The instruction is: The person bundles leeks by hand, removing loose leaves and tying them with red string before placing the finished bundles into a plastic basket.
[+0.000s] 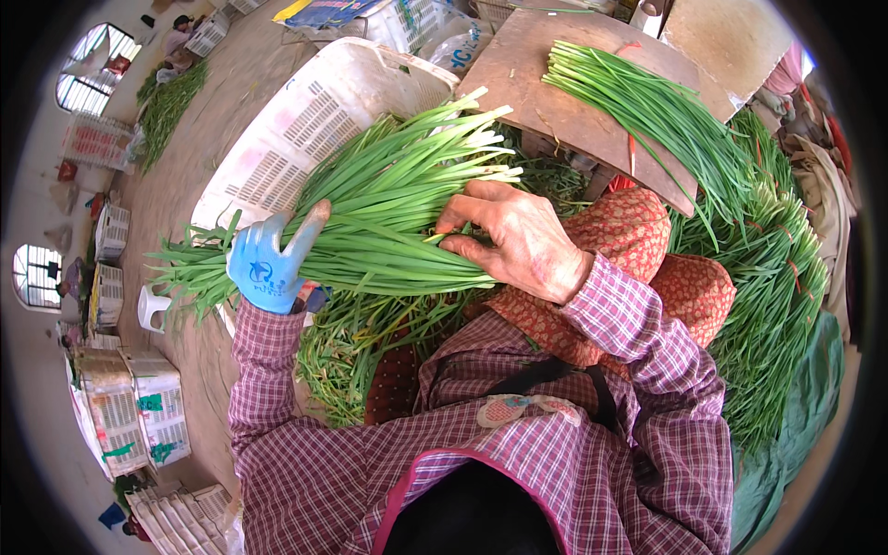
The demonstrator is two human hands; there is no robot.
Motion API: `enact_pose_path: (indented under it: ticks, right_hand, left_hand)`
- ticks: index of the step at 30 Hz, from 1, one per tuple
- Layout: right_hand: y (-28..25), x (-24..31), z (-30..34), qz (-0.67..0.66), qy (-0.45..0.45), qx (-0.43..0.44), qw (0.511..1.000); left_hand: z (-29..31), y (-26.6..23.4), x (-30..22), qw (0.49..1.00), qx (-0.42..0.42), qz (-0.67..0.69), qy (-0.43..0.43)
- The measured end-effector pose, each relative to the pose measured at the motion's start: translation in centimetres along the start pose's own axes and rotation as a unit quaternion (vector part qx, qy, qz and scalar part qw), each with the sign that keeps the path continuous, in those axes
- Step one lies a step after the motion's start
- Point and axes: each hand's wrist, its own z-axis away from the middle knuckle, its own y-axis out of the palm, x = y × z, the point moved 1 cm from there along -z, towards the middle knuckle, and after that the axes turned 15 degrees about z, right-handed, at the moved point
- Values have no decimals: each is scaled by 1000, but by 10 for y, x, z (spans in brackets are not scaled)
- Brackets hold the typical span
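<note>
A thick bunch of garlic chives [388, 213] lies across in front of me, pale cut ends to the upper right and leaf tips to the left. My left hand [268, 261], in a blue coated glove, is closed round the leafy end. At the stem side, my bare right hand [520, 239] has its fingers curled, with thumb and fingertips pinching at stalks along the bunch's near edge. The exact stalks between those fingertips are partly hidden. Under the bunch, loose leaves and trimmings [347, 356] spread by my lap.
Beyond the bunch stands a white plastic crate [268, 176]. A brown board [518, 69] at the far right bears another bunch of chives [629, 92]. Tied bunches [768, 277] are heaped at my right beside a green sheet [800, 398]. Crates [111, 398] stand along the left.
</note>
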Motion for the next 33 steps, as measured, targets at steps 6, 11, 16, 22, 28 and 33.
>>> enact_pose_path:
  ticks: [6, 11, 16, 22, 28, 33]
  right_hand:
    - [8, -24, -4, -302, 84, -3, 950]
    - [-17, -65, 4, -575, 212, 36, 789]
    - [-54, -121, 43, -537, 251, -47, 804]
    - [-42, -134, 71, 40, 235, 78, 968]
    - [-46, -68, 15, 25, 136, -119, 983]
    - [-45, -39, -42, -49, 113, -143, 982]
  left_hand:
    - [2, 4, 1, 1000, 9, 6, -26]
    - [15, 14, 12, 982, 35, 145, -114]
    - [49, 23, 42, 854, 35, 427, -295]
    - [39, 15, 49, 550, 104, 665, -495]
    - [27, 13, 31, 509, 124, 687, -504]
    - [4, 5, 8, 488, 153, 703, -494]
